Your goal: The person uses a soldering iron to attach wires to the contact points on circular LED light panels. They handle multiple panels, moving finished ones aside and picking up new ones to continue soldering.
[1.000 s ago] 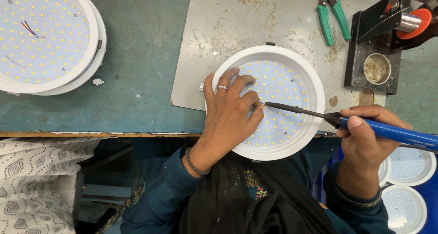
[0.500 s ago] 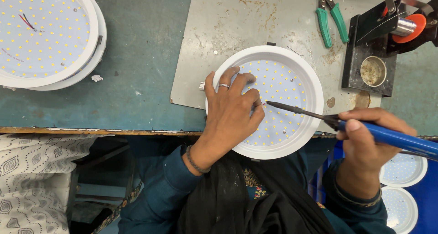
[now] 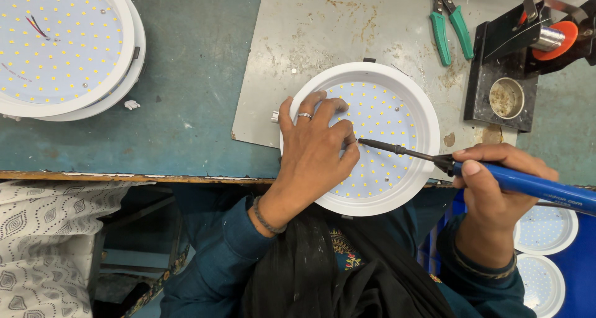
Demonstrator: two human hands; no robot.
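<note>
Fingers point(image 3: 310, 116) of the left hand point(image 3: 316, 153) lie spread on a round white LED panel light point(image 3: 385, 132) at frame centre.
Right hand point(image 3: 496, 194), lower right, wraps its fingers shut around a blue-handled soldering iron point(image 3: 521, 183), its tip touching the panel beside the left fingertips; green pliers point(image 3: 448, 23) lie at upper right on the grey plate point(image 3: 310, 39).
</note>
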